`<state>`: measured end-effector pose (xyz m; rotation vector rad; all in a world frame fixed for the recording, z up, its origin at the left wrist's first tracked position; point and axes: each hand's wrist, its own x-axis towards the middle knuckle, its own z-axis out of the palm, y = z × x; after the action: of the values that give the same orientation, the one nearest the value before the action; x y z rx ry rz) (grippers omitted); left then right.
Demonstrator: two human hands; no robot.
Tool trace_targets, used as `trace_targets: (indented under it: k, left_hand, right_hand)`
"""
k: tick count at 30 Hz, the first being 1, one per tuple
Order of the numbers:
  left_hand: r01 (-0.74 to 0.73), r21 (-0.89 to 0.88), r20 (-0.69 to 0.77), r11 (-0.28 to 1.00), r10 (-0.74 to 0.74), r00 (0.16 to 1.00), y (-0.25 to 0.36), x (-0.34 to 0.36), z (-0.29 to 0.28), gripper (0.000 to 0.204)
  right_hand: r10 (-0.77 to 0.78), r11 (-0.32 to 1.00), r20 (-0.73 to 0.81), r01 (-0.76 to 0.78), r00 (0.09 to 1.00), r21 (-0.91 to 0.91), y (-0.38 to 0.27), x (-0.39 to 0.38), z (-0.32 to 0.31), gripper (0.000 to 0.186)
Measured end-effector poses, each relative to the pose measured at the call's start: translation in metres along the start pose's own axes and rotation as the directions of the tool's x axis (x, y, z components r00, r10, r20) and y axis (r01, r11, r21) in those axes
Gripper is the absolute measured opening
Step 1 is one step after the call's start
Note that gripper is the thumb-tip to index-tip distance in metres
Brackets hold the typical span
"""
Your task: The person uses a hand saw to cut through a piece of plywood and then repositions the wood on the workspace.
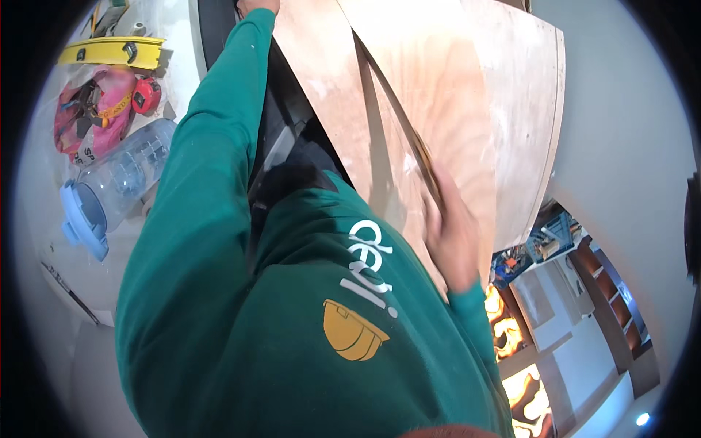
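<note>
My right hand (454, 230) is closed around the edge of a thin plywood sheet (438, 95), slightly smeared by motion. The edge stands a little off another pale plywood surface (314, 66) and throws a narrow dark shadow on it. At the top rim my left hand (257, 5) is by the far left edge of the plywood. Its fingers are cut off by the picture's edge, so their hold is hidden. My green sleeves and shirt fill the lower middle.
On the pale surface at left are a yellow spirit level (109, 51), a pink bag (95, 109), a red tape measure (146, 95) and a clear water bottle with a blue cap (124, 171). A blue crate (551, 237) and lit patterned panels (527, 394) stand at lower right.
</note>
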<state>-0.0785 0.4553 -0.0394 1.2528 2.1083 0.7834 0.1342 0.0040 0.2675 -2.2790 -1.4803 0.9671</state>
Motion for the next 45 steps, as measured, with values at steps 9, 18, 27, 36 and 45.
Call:
trace_targets:
  k: [9,18,27,36,45]
  left_hand:
    - [0.045,0.002,0.071,0.999,-0.045,0.996,0.006,-0.007,-0.006,0.095]
    - [0.039,-0.026,0.062,0.999,-0.038,0.997,-0.007,-0.005,0.003,0.097]
    - [0.014,0.032,0.024,0.999,-0.015,1.0,0.001,-0.002,-0.002,0.096]
    - [0.007,-0.029,-0.003,1.0,-0.007,1.0,-0.009,0.007,0.009,0.094]
    - [-0.027,0.019,-0.004,0.999,0.027,1.0,-0.007,0.007,0.003,0.094]
  right_hand:
    - [-0.12,0.992,-0.029,0.121,0.992,0.026,0.002,0.131,0.062,0.053]
    - [0.048,0.998,0.027,-0.047,0.998,-0.033,-0.012,-0.029,-0.02,0.059]
    - [-0.265,0.956,-0.178,0.282,0.948,0.076,0.044,0.11,0.093,0.055]
    - [0.016,0.997,-0.004,-0.017,1.0,-0.074,-0.024,-0.046,-0.044,0.052]
    - [-0.2,0.968,-0.116,0.214,0.973,0.127,0.06,0.121,0.106,0.052]
